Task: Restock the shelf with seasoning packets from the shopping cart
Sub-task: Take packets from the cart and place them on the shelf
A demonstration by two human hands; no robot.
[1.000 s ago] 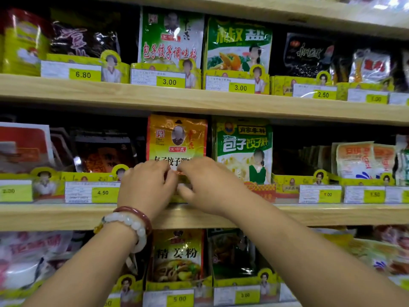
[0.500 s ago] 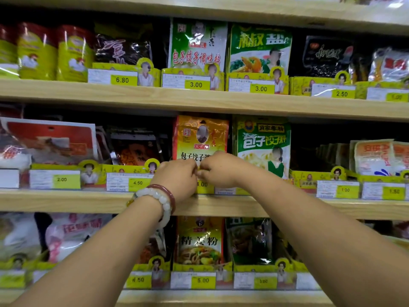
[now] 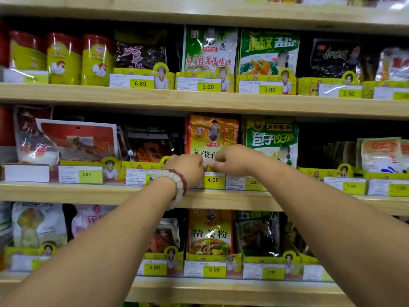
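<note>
Three wooden shelves (image 3: 221, 105) fill the view, crowded with seasoning packets; their far ends run out of frame. On the middle shelf an orange seasoning packet (image 3: 211, 135) stands upright in its yellow tray, above a 4.00 price tag (image 3: 213, 180). Both hands meet at its lower edge, hiding it. The left hand (image 3: 185, 168) and right hand (image 3: 232, 160) have curled fingers, seemingly pinching the packet.

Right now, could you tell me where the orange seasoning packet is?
Centre of the head view, middle shelf: orange seasoning packet stands left of the green packet.
</note>
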